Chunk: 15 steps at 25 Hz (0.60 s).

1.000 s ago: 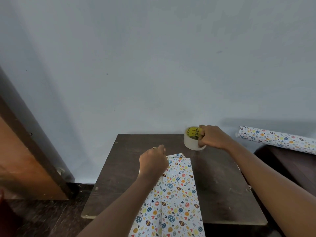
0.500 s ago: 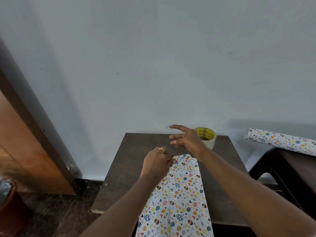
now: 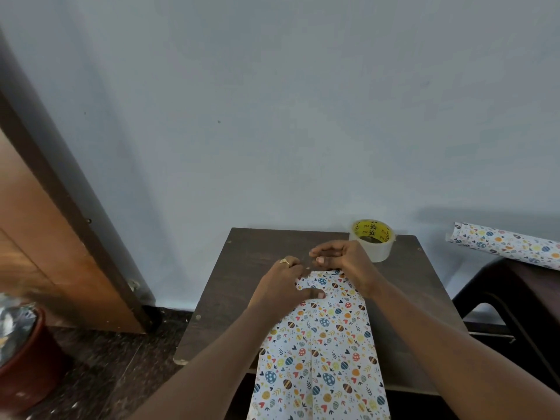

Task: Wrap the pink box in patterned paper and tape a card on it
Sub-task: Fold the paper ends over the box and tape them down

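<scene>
Where the wrapped box (image 3: 321, 353) lies: lower centre of the frame, flat on the dark wooden table (image 3: 239, 286), its long side running from the bottom edge up toward the wall; the near end overhangs the table's front edge.
Covering: white paper printed with coloured eggs, hearts and leaves; a lengthwise seam shows down the middle of the top face.
Left hand (image 3: 281, 286): at the far left corner of the box, grasping it; the thumb (image 3: 315, 294) lies flat on the top face and the fingers curl over the far edge. A gold ring (image 3: 285, 261) sits on one finger.
Right hand (image 3: 345, 262): at the far right corner, heel on the paper, fingers curled inward just past the far edge; whether they hold anything cannot be told.
Hands to each other: close together, fingertips almost meeting.
Tape roll (image 3: 372, 241): clear tape on a yellow core, lying flat at the table's far right corner, just behind the right hand.
Paper roll (image 3: 503, 242): same pattern, right edge of the frame, on a separate dark stand (image 3: 530, 292).
Surroundings: pale blue wall (image 3: 272, 116) behind; brown door (image 3: 45, 253) at the left; red pot (image 3: 27, 365) in the lower left corner.
</scene>
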{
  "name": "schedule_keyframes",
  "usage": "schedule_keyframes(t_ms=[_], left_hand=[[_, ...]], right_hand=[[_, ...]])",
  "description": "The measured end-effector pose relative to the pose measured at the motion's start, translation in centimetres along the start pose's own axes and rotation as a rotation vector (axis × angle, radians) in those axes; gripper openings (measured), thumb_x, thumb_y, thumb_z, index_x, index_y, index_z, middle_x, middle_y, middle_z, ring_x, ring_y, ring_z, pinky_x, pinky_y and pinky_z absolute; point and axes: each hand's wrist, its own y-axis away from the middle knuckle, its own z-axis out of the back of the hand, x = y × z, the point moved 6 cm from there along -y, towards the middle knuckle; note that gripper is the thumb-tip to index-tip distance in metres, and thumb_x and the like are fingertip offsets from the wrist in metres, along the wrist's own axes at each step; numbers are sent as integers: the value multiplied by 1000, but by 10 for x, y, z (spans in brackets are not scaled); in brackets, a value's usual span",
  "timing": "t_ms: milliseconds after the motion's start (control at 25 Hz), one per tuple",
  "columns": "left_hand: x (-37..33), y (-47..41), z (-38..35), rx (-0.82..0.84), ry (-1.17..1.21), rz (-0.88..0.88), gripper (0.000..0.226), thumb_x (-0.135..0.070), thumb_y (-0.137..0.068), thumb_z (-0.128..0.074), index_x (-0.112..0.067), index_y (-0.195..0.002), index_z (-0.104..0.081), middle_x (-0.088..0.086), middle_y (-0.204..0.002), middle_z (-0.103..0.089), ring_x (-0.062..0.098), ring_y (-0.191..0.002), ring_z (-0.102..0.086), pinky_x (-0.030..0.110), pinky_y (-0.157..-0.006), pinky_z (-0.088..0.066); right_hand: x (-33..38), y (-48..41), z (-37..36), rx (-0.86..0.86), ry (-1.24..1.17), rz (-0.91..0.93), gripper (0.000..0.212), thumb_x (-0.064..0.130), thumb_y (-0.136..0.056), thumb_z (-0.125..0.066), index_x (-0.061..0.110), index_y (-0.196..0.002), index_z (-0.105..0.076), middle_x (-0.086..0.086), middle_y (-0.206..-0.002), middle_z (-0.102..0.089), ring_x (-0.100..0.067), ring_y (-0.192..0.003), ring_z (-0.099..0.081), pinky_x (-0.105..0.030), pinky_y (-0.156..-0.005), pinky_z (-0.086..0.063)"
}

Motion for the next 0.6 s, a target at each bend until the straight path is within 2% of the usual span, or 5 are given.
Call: schedule_keyframes(t_ms=[200,360,440,520,600], left_hand=[[2,4,1,-57,-61,54,63,-64,-69,-64,-20,-114,-63,-7,-110,-54,8,-100,-52,25,-80,-46],[3,3,0,-43,-72,57,63,-64,-70,-63,-21,-115,-62,-5,-110,-53,9,-103,-51,26,-80,-46],[3,4,-1,-43,-94,51,63,-65,-70,-62,-22,-115,-61,-5,-112,-53,10,-105,-51,26,-82,-46],[2,4,0,-51,-116,45,63,-67,-71,-60,-23,-116,-60,-5,-113,-54,9,-106,-50,25,-83,-45],[1,4,2,-62,-124,43,63,-70,-72,-56,-22,-113,-61,-6,-109,-54,9,-103,-51,25,-79,-45]], right_hand=[[2,-6,1,42,51,-81,12,-6,-85,-58,0,-77,-64,-14,-100,-71,-30,-96,-67,-39,-87,-51],[10,-13,-4,166,297,-141,14,-1,-90,-55,2,-80,-64,-18,-102,-70,-24,-92,-68,-37,-90,-53],[9,-15,-6,168,425,-159,12,4,-89,-59,4,-79,-67,-19,-99,-71,-28,-94,-68,-39,-89,-52],[10,-16,-8,158,522,-159,11,7,-87,-63,4,-79,-69,-20,-93,-71,-31,-87,-66,-39,-82,-51],[11,-17,-11,158,559,-157,11,8,-86,-64,2,-80,-70,-16,-83,-70,-24,-74,-62,-35,-72,-49]])
